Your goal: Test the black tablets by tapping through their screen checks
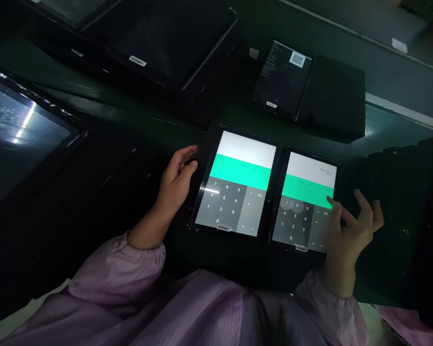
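Observation:
Two lit tablets lie side by side, each showing a calculator with a green band. The left tablet (222, 204) has a blank white display; the right tablet (296, 221) shows a short entry ending in 87. My left hand (178, 175) is beside the left tablet's left edge, fingers curved, thumb apart from them, nothing held. My right hand (351, 223) hovers at the right edge of the right tablet, index finger and thumb over the screen near the DEL key, other fingers spread, holding nothing. Barcode stickers mark both tablets' lower edges.
Behind stands another tablet (283, 79) with a QR code, beside a black box (335, 98). Stacked dark tablets (173, 43) are at the upper left. A large reflective screen (18, 134) lies far left. Dark stacked objects (426, 168) are at the right.

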